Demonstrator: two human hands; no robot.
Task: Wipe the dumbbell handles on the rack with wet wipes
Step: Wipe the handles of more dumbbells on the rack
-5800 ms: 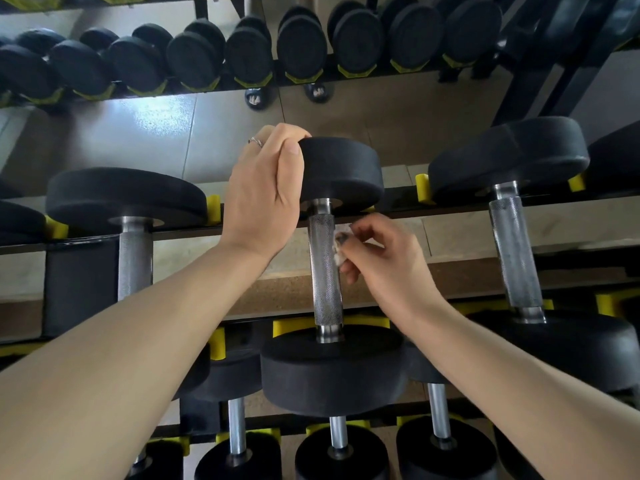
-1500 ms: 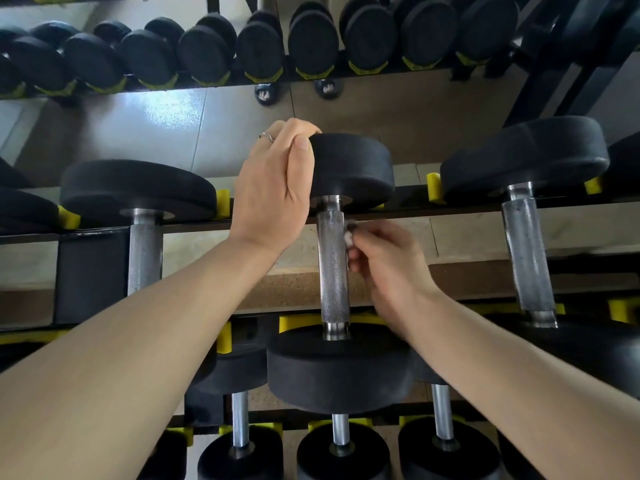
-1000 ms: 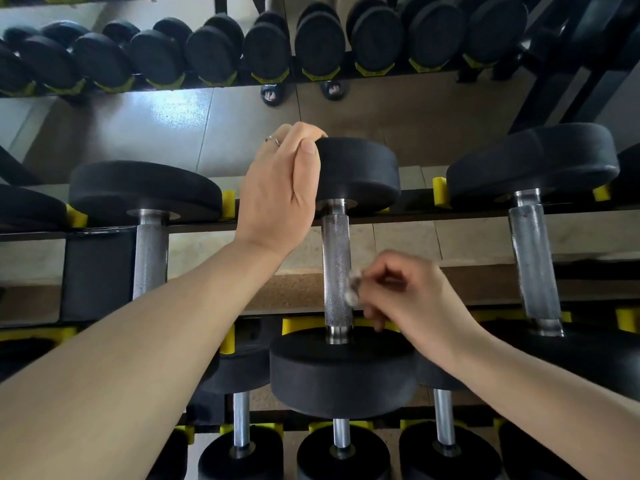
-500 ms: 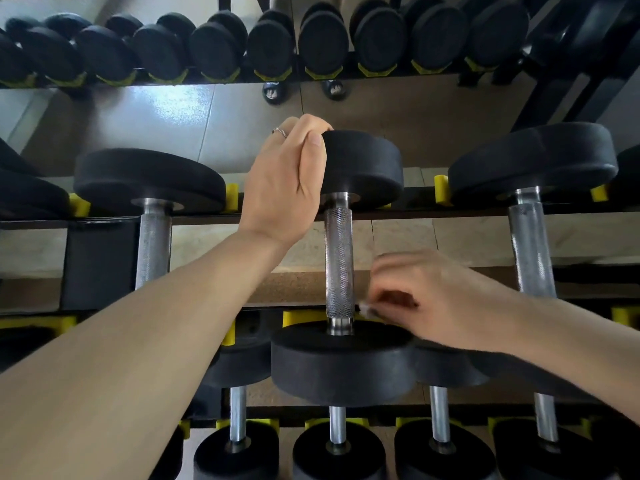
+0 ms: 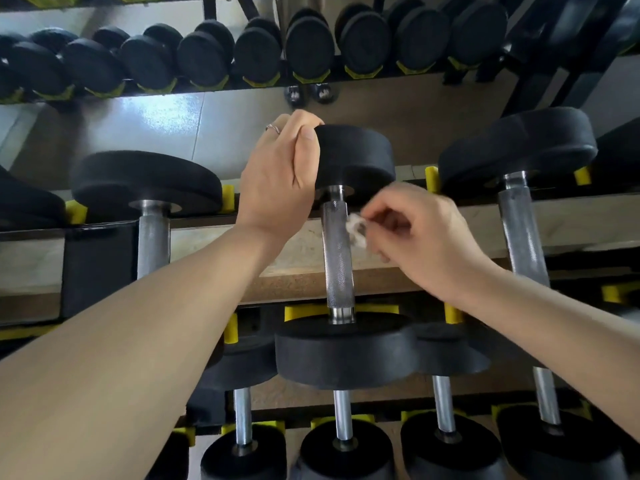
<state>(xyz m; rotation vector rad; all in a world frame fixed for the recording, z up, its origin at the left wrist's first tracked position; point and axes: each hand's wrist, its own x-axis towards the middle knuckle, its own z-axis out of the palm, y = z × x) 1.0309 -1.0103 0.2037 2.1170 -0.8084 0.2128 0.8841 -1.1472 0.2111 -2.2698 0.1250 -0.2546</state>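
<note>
Since half a second ago, our right hand (image 5: 426, 237) has risen from the bottom of the handle (image 5: 336, 252) to its top, carrying the wet wipe (image 5: 356, 227) along.

From the head view, we take that knurled handle as our landmark. Our right hand sits just right of it, pinching the small crumpled wipe against its upper part. Our left hand (image 5: 280, 174) sits above and left of it, fingers curled over the rim of the far weight head (image 5: 355, 155), steadying the dumbbell. The handle's long axis runs away from us, so we judge the next stroke runs along it. The right hand is the nearer one.

On this tier we count three handles: this one, one to its left (image 5: 152, 242), one to its right (image 5: 523, 230). There is one wipe.
</note>
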